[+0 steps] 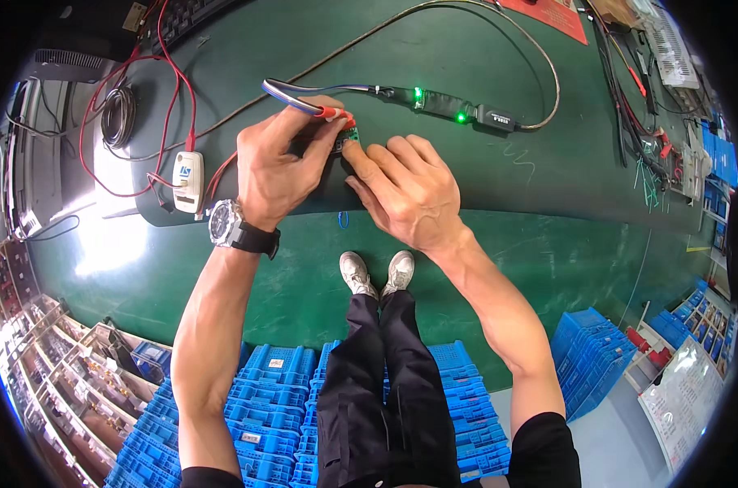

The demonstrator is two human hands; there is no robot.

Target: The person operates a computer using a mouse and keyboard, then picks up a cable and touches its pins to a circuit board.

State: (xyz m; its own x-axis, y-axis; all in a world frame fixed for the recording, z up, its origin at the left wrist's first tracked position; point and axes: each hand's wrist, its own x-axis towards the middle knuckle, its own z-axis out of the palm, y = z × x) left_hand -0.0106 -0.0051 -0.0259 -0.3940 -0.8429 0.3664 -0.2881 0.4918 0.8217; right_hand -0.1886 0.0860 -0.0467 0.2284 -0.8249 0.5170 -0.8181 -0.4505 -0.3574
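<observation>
Over the near edge of the green work mat, my two hands meet around a small green circuit board (354, 133). My left hand (278, 159), with a watch (225, 224) on its wrist, pinches an orange-red connector (331, 112) against the board. From that connector a blue-and-white cable (281, 88) loops up and right to a black adapter (444, 106) with lit green lights. My right hand (413, 191) is closed, its thumb and forefinger gripping the board's right side. My fingers hide most of the board, so whether the connector is seated in it cannot be seen.
A white dongle (188, 180) with red wires lies left of my hands, near a coiled black cable (117, 118). A grey cable (558, 77) arcs across the mat (499, 175). Tools and wires crowd the right end. Stacked blue crates (267, 407) stand behind my legs.
</observation>
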